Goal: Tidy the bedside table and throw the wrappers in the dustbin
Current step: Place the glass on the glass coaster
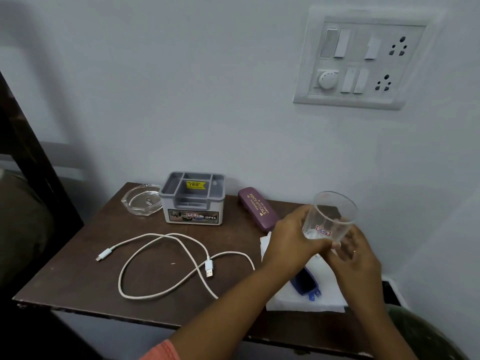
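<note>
A clear drinking glass (pixel 331 216) with a red-and-blue sticker is held tilted above the right part of the dark wooden bedside table (pixel 78 281). My left hand (pixel 291 242) grips its left side and my right hand (pixel 355 258) cups its base from the right. Under my hands lie white paper tissues (pixel 298 300) with a blue object (pixel 306 283) on top. A white USB cable (pixel 166 263) sprawls loosely across the table's middle.
A grey desk organiser (pixel 193 198) stands at the back, a glass ashtray (pixel 141 200) to its left and a maroon spectacle case (pixel 257 207) to its right. A switchboard (pixel 361 61) is on the wall. A dark bed frame (pixel 31 157) rises at the left.
</note>
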